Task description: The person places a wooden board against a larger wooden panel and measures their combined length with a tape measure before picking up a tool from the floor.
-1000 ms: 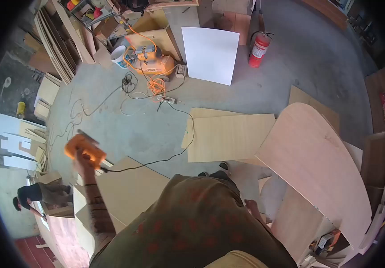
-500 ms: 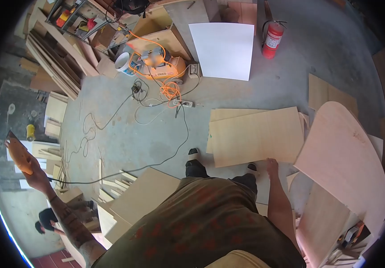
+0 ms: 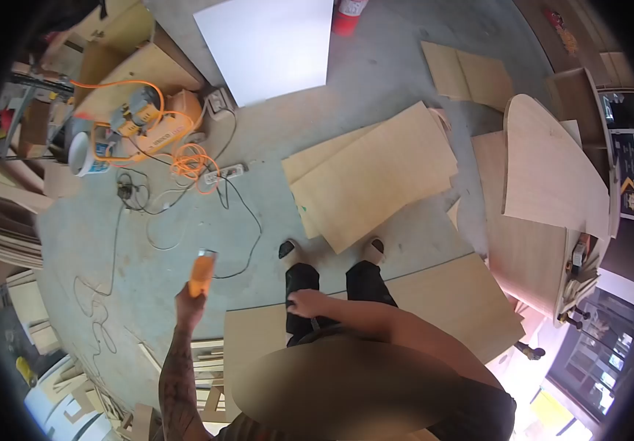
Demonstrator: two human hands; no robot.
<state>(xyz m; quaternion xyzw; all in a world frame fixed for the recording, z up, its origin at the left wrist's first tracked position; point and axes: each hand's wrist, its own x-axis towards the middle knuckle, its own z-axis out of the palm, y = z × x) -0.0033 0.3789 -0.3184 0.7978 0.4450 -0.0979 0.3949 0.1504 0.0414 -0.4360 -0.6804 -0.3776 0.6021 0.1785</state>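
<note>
One orange power tool (image 3: pixel 202 273) sits in the left hand (image 3: pixel 187 303). Beyond that hand lie one orange compressor (image 3: pixel 157 126), one white bucket (image 3: pixel 82 154), one power strip (image 3: pixel 229 173), one white board (image 3: pixel 269 44) and one fire extinguisher (image 3: pixel 348 13). Two stacked plywood sheets (image 3: pixel 376 176) lie ahead of the right hand (image 3: pixel 304 301).

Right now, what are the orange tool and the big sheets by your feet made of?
The orange tool in the left hand looks like moulded plastic: bright, even colour, though blurred. The sheets look like bare plywood: pale, matte, thin-edged, faint grain.
</note>
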